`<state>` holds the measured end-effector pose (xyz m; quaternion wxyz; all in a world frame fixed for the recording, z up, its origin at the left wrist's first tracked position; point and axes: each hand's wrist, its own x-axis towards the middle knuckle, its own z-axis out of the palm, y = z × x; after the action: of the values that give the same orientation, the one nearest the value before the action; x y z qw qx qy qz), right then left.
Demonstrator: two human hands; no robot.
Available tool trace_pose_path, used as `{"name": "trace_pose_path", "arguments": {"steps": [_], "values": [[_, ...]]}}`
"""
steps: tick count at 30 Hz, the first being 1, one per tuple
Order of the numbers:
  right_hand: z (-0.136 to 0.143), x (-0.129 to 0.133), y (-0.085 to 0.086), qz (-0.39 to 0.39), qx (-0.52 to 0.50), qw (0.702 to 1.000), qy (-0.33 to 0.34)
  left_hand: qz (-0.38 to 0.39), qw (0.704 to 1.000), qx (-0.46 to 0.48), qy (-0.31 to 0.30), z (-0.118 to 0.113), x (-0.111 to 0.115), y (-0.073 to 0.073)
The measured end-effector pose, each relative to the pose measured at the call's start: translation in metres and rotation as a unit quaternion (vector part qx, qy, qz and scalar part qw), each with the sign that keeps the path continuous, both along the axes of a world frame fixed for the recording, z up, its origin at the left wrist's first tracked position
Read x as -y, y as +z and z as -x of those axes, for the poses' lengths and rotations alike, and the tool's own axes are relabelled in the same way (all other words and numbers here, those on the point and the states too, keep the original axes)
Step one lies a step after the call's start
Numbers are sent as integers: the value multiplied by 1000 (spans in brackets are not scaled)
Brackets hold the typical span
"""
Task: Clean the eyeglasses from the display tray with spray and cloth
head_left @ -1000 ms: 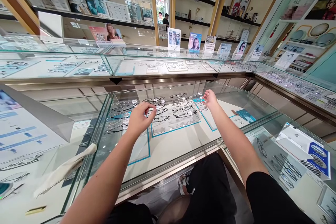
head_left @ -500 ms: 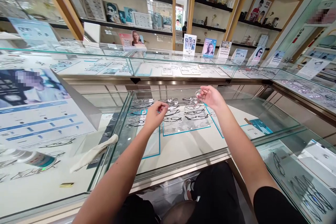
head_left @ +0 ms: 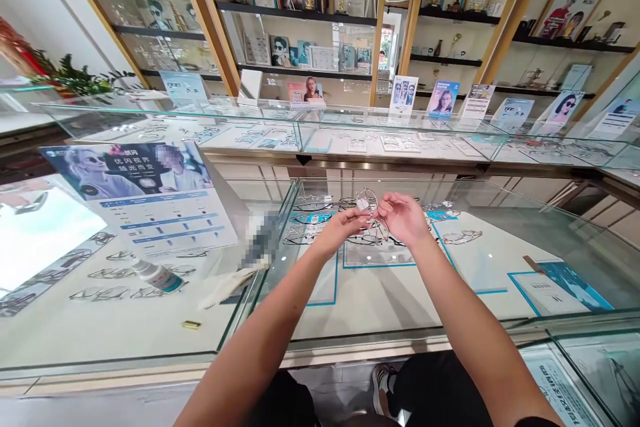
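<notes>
A pair of thin-rimmed eyeglasses [head_left: 369,196] is held up over the glass display case. My right hand [head_left: 406,220] grips its right side, thumb and fingers closed on the frame. Reaching in from the other side, my left hand [head_left: 341,232] has its fingertips pinched together at the lower part of the same eyeglasses. Under and behind both hands, several dark-framed glasses [head_left: 305,205] lie in rows in the case. Another thin-framed pair [head_left: 463,237] rests to the right of my right hand.
On the left counter stand a tent-shaped sign [head_left: 173,213] and a tilted white spray bottle [head_left: 159,277], near a pale cloth [head_left: 227,287] and a small gold piece [head_left: 191,325]. Cards [head_left: 555,287] lie at right. A glass edge [head_left: 257,273] divides the cases.
My view has swung to the left. My left hand has moved to the eyeglasses in my right hand and now pinches them too; before, the hands were apart.
</notes>
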<state>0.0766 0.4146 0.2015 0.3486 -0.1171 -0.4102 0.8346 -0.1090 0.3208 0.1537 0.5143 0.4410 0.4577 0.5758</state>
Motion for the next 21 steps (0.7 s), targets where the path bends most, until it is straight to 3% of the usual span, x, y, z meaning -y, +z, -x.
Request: {"name": "trace_pose_path", "arguments": {"steps": [6,10,15,21], "values": [[0,5,-7,3,6,1000,20,-27,999,4,23,-5,-6,-11],[1,8,-6,-18,16,999,25,-40,998,9,43,-6,-7,-9],[-4,3,-5,-79,25,997,12,-64,996,-25,64,-4,-5,-1],[0,-4,-20,-201,142,968,-55,-73,992,-42,90,3,-4,2]]}}
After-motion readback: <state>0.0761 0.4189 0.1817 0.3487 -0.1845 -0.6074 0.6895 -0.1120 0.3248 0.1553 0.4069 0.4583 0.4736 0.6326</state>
